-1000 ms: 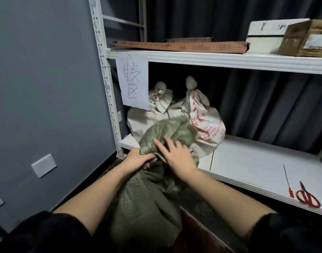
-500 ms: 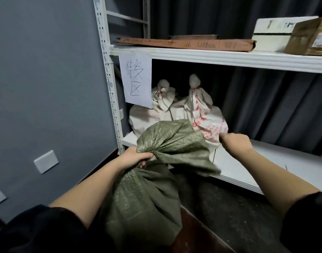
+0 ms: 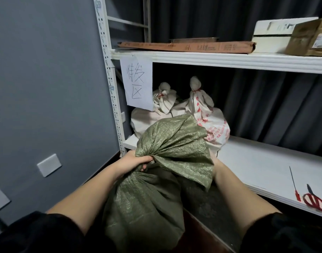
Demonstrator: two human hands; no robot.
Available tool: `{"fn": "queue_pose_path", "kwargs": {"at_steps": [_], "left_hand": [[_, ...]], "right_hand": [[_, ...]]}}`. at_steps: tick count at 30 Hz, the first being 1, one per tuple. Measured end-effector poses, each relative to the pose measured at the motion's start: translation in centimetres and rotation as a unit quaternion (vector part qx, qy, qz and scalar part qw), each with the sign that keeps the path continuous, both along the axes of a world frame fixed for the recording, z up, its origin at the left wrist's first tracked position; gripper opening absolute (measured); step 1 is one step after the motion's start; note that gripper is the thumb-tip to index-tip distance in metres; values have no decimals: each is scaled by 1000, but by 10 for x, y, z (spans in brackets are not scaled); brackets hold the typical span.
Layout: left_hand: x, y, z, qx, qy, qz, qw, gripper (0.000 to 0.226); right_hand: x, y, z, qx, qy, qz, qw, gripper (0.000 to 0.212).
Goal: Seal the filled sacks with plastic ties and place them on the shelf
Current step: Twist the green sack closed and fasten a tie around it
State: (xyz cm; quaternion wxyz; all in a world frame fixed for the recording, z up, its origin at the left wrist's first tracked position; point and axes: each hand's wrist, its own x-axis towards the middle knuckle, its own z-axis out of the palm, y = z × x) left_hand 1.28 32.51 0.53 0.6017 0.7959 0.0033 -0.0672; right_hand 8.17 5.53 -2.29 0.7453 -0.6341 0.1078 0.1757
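1. Half a second ago the right hand was stretched out over the lower shelf board [image 3: 257, 161], away from the sack. Now it has come back behind the loose flap of the green sack [image 3: 147, 198], and only the wrist and forearm show.
2. The left hand [image 3: 136, 162] grips the gathered neck of the green sack, fingers curled tight around the bunched cloth. For the right hand I cannot tell if it holds something, because the flap hides it.
3. The green sack hangs in front of the shelf, below the board's edge, and its neck is not tied. Two white sacks [image 3: 202, 121] already stand at the left of the board, with red ties at their necks.
4. Risk: the neck is held by one hand only. If the grip loosens, I think the mouth could open and the contents may spill.
5. Risk: the red plastic tie [image 3: 294, 183] lies beside the red scissors [image 3: 315, 199] at the right of the board, well apart from both hands. Reaching for it leaves the heavy sack on one hand again.
6. Risk: the free flap is wide; a tie put over uneven folds may slip off.
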Motion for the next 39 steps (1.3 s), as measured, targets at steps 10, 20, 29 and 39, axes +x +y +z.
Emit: {"fn": "queue_pose_path", "kwargs": {"at_steps": [10,20,29,39], "left_hand": [[4,-1,-5,32,-12,-12,999,35],[3,-1,-4,32,-17,-41,999,32],[3,7,-6,16,-13,4,1000,26],[1,10,-5,3,-9,-37,999,25]], "right_hand": [[-5,11,27,146,49,38,987,47],[-1,-30,18,-115,85,211,967,33],[22,-29,13,-101,-111,-244,958,7],[2,-46,27,37,6,-20,999,24]]}}
